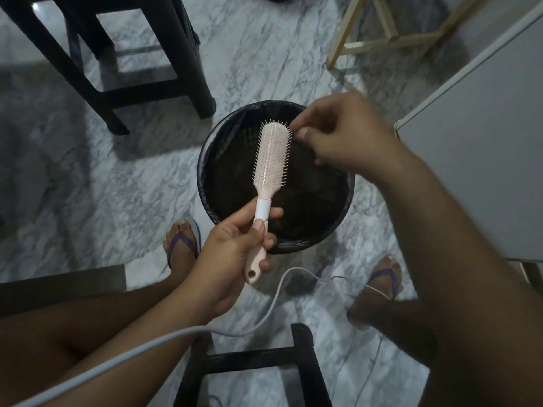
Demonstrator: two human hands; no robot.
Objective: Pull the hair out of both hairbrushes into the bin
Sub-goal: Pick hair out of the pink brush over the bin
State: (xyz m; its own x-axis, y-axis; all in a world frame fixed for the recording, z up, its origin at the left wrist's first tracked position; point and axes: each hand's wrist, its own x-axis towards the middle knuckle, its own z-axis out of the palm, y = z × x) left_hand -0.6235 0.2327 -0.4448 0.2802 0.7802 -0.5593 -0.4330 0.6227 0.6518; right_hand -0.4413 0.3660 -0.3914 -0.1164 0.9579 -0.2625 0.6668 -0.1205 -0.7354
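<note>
A pink hairbrush (271,155) with a white band on its handle is held over a round black bin (211,183) lined with a dark bag. My left hand (235,248) grips the brush handle, bristles facing up. My right hand (338,136) is at the right edge of the brush head, thumb and fingers pinched together on what looks like a dark tuft of hair (296,133). Dark hair lies inside the bin. A second hairbrush is not in view.
A black stool (123,63) stands on the marble floor at upper left, another black stool (252,362) at the bottom. A grey cable (276,301) runs past my sandalled feet. A white appliance (482,148) is at right, a wooden frame (382,39) at top right.
</note>
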